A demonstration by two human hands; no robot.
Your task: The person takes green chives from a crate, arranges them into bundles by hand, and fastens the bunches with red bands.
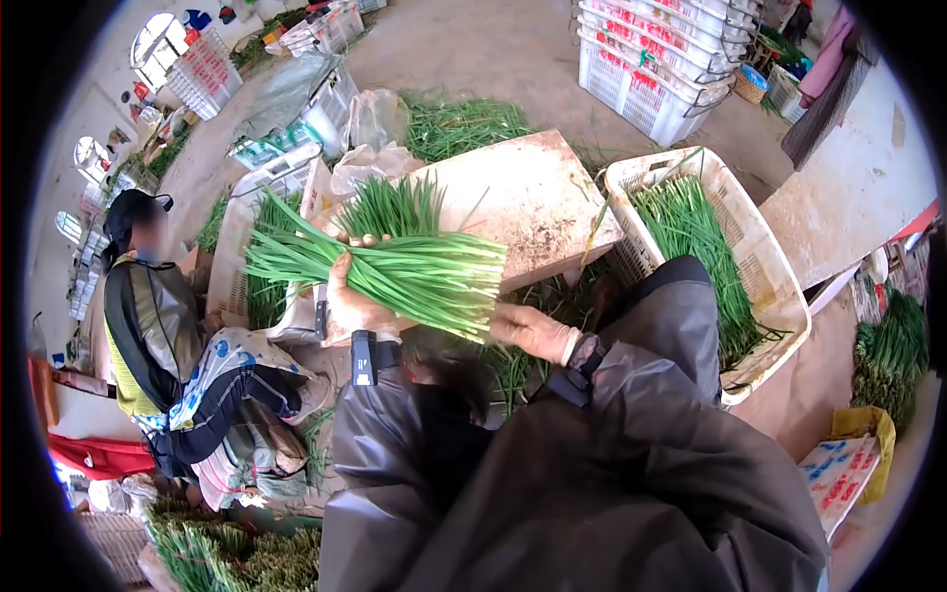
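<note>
My left hand (353, 296) is closed around a thick bunch of green garlic chives (414, 271), thumb over the top. The leaf tips point left and the pale cut ends point right. Below those ends, my right hand (533, 333) lies with its fingers stretched out, close to or touching the lowest stems; its fingertips are partly hidden and a little blurred. Behind the bunch, more chives (390, 205) rest on a pale, dirt-stained board (523, 197).
On the right stands a white plastic crate (779, 271) of chives; another crate (229, 271) is at left. A person (163, 306) sits at far left. Stacked crates (641, 84) stand at the back. Loose chives (459, 128) cover floor beyond the board.
</note>
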